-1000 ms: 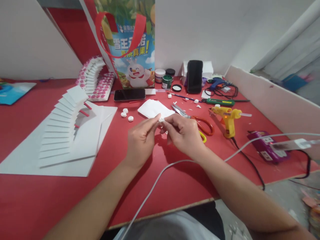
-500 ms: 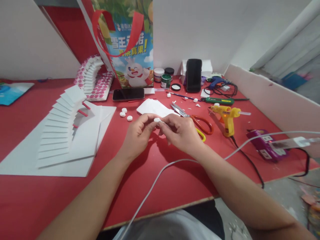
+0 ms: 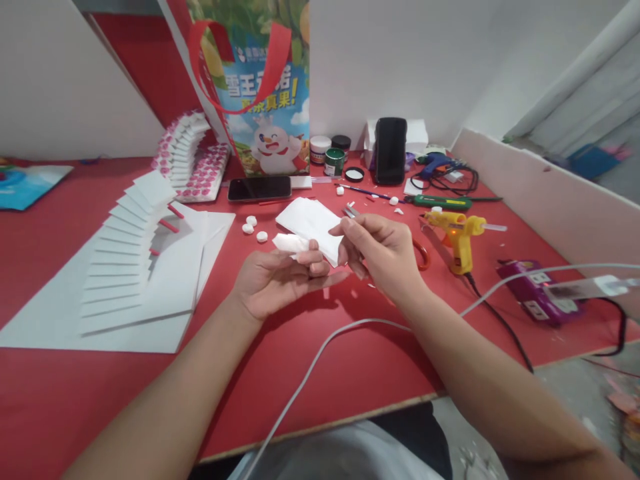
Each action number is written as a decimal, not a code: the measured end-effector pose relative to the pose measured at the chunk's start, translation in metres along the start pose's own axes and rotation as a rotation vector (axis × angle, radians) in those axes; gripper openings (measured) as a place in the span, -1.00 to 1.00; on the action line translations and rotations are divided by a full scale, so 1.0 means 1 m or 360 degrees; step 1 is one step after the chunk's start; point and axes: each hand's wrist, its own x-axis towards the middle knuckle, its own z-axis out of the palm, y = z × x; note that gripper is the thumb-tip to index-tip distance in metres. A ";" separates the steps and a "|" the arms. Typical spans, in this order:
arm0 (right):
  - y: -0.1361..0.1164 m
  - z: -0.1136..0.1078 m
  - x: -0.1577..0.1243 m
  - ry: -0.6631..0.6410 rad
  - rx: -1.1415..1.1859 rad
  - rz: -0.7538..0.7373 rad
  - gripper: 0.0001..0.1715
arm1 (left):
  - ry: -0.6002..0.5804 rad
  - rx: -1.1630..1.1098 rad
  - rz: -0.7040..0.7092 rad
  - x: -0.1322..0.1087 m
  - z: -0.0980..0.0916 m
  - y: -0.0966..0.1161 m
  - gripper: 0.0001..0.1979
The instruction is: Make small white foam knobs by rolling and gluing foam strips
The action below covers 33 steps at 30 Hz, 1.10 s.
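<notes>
My left hand (image 3: pixel 280 280) is palm up, fingers curled, and a small folded piece of white paper (image 3: pixel 291 243) is held at its fingertips. Just to the right, my right hand (image 3: pixel 383 250) is raised with loosely bent fingers apart; nothing shows between them. Behind both hands lies a stack of white paper sheets (image 3: pixel 310 217). My right hand covers much of the scissors; part of a red handle (image 3: pixel 423 255) shows beside it. Several small white rounded pieces (image 3: pixel 262 237) lie left of the sheets.
On the left, a stepped white foam-board model (image 3: pixel 117 260) rests on white boards. A yellow glue gun (image 3: pixel 459 237) stands at right, near a purple box (image 3: pixel 537 293). A white cable (image 3: pixel 350 325) crosses the red table. Behind are a phone (image 3: pixel 260 189), paint jars (image 3: pixel 334 162) and a bag (image 3: pixel 270 87).
My hands have moved apart, the right one shifting right and letting go. My left hand has turned palm up, and the white piece in it now shows as a longer strip.
</notes>
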 end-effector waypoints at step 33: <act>0.002 0.005 0.000 0.0012 -0.0383 0.0010 -0.75 | 0.0329 0.1891 0.1092 0.002 0.007 -0.006 -0.83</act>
